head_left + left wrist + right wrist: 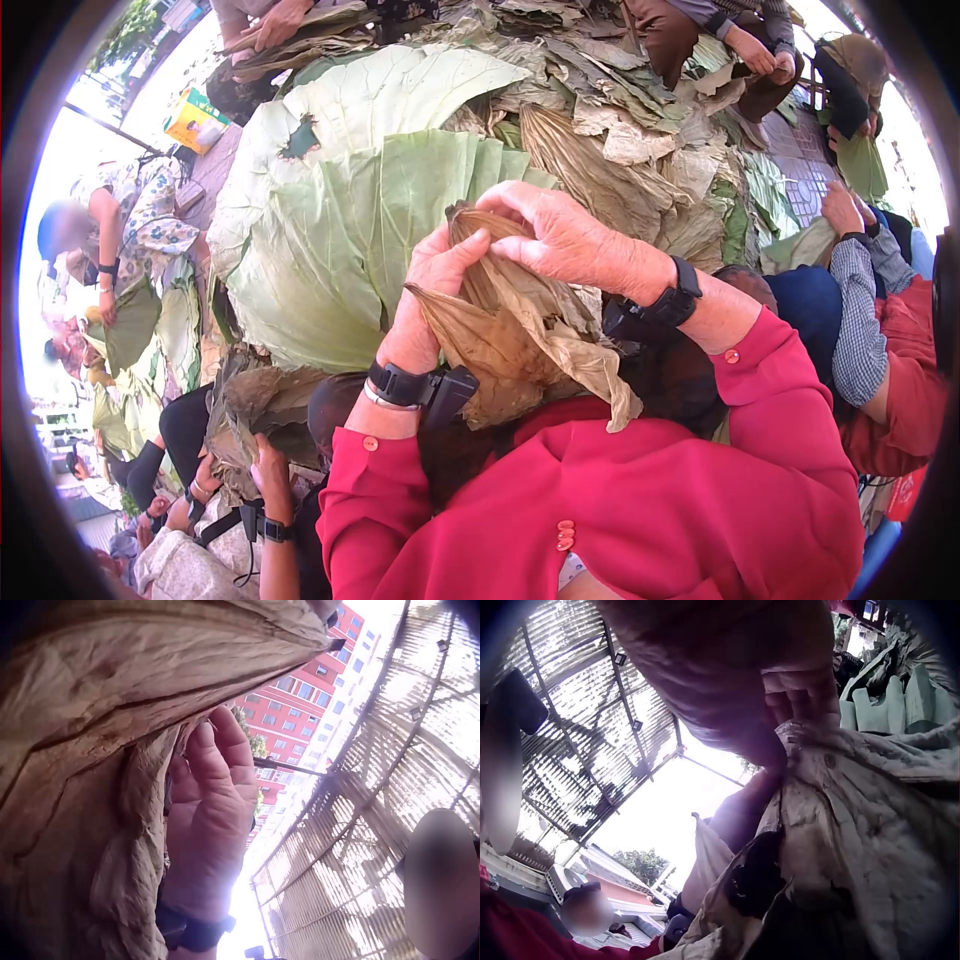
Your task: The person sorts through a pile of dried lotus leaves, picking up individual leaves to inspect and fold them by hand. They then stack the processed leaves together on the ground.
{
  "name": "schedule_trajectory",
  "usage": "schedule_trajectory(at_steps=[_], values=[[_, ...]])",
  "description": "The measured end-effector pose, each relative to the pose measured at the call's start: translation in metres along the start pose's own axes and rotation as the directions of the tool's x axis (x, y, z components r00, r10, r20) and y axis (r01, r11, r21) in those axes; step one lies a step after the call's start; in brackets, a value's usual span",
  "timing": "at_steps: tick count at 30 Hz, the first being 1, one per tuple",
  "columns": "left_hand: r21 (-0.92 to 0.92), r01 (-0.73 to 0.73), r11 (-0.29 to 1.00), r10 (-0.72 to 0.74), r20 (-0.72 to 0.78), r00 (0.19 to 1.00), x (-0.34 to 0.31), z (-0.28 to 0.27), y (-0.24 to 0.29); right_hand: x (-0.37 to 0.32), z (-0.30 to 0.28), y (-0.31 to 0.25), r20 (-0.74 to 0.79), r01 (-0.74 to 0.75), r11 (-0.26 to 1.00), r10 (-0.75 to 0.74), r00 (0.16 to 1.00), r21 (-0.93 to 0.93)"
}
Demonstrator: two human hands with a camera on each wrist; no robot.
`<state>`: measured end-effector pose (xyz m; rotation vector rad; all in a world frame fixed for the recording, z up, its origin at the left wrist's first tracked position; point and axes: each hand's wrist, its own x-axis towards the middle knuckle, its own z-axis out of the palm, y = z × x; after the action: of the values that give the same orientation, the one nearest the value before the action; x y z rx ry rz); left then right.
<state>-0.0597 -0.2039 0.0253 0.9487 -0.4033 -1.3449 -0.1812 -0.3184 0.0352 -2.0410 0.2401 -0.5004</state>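
Withered brown leaves (505, 325), creased and folded, hang between the two hands in the head view. My left hand (432, 275) grips them along their left side, the thumb lying over the front near the narrow stem end. From the right, my right hand (560, 238) pinches the upper part with thumb and curled fingers. The leaf (90, 720) fills the left side of the left wrist view, with the right hand (210, 817) behind its edge. In the right wrist view a torn dark hole shows beside the pale leaf folds (840, 817).
Broad pale-green leaves (310, 230) lie in front of the hands, one with a hole. A heap of dried leaves (620, 130) spreads behind them. Several people sit around, handling leaves. A person in a red top (900, 380) is close on the right. A yellow-green bag (195, 122) stands far left.
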Motion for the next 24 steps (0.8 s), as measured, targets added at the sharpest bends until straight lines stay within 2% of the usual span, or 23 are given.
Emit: schedule_trajectory(at_steps=[1,2,4,5,6,7,8,9,11,13,14,16,17,18,20,22,24], values=[[-0.026,0.003,1.000,-0.004,-0.031,1.000,0.001,0.000,0.001,0.000,-0.002,-0.004,-0.098,0.098,0.968,-0.123,0.987,-0.230],[-0.025,-0.005,1.000,0.004,-0.046,0.999,0.004,-0.005,0.001,0.002,-0.002,-0.009,-0.169,0.164,0.874,-0.266,0.949,-0.457],[0.071,-0.023,0.997,0.030,-0.091,0.995,0.008,-0.010,0.003,0.002,0.004,-0.020,-0.183,0.226,0.877,-0.327,0.927,-0.424],[0.137,-0.073,0.988,0.085,-0.084,0.993,0.007,-0.009,0.001,-0.002,0.011,-0.026,-0.059,0.143,0.954,-0.164,0.985,-0.264],[0.138,-0.074,0.988,0.086,-0.084,0.993,0.006,-0.007,0.000,-0.005,0.015,-0.033,0.090,0.022,0.993,-0.012,0.996,-0.114],[0.053,-0.030,0.998,0.034,-0.071,0.997,0.006,-0.006,-0.002,-0.007,0.018,-0.040,0.214,-0.085,0.988,0.111,0.970,-0.131],[-0.031,0.014,0.999,-0.016,-0.055,0.998,0.007,-0.005,-0.004,-0.011,0.027,-0.034,0.129,-0.048,0.990,0.065,0.990,-0.132],[-0.098,-0.005,0.995,-0.002,-0.068,0.998,0.010,-0.004,-0.009,-0.013,0.033,-0.025,0.118,-0.037,0.985,0.057,0.991,-0.167],[-0.056,-0.034,0.998,0.031,-0.053,0.998,0.017,-0.014,-0.018,-0.011,0.035,-0.018,0.113,-0.007,0.981,0.030,0.993,-0.195],[-0.042,-0.033,0.999,0.031,-0.046,0.998,0.015,-0.013,-0.015,-0.008,0.029,-0.019,0.071,-0.131,0.989,0.137,0.988,-0.074],[-0.037,-0.045,0.998,0.043,-0.052,0.998,0.012,-0.014,-0.014,-0.006,0.025,-0.021,0.032,-0.199,0.978,0.201,0.979,-0.064],[-0.031,-0.087,0.996,0.088,0.037,0.995,0.006,-0.011,-0.010,-0.003,0.017,-0.017,-0.015,-0.289,0.953,0.288,0.957,-0.087],[0.065,-0.114,0.991,0.115,-0.018,0.993,0.002,-0.009,-0.009,-0.002,0.016,-0.014,-0.028,-0.308,0.947,0.306,0.952,-0.089],[0.060,-0.126,0.990,0.128,-0.026,0.991,-0.001,-0.009,-0.009,-0.002,0.014,-0.015,-0.015,-0.298,0.950,0.298,0.954,-0.095],[0.066,-0.129,0.989,0.121,0.115,0.986,-0.007,-0.011,-0.011,-0.002,0.013,-0.019,-0.009,-0.323,0.939,0.324,0.946,-0.121],[0.095,-0.144,0.985,0.134,0.106,0.985,-0.015,-0.014,-0.015,-0.004,0.010,-0.014,0.048,-0.307,0.944,0.315,0.948,-0.124],[0.162,-0.147,0.976,0.130,0.111,0.985,-0.023,-0.017,-0.019,0.000,0.000,-0.016,0.368,-0.245,0.969,0.220,0.903,0.024]])
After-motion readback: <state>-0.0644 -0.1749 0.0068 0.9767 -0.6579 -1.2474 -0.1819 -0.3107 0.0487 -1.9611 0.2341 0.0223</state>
